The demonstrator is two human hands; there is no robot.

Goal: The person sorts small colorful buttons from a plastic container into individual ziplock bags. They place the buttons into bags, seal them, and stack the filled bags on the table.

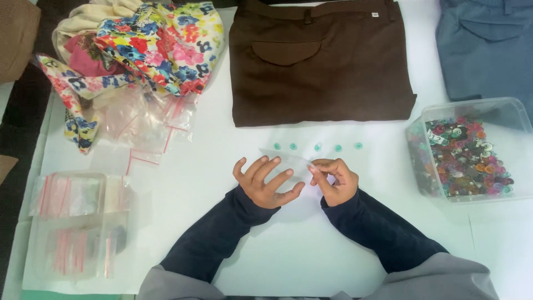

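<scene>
Clear plastic bag (288, 162), small and flat, lies just below row of five teal buttons (317, 147). Right hand (335, 180) curled, thumb and fingertips pinching bag's right edge. Left hand (265, 182) spread wide, fingers splayed, fingertips at bag's left part; firm contact cannot be confirmed. Brown trousers (319, 64) above buttons. Clear tub of mixed buttons (472, 153) right of row. Floral cloth (155, 44) far upper left of buttons.

Head view, steeply down, near table (222, 261)
</scene>
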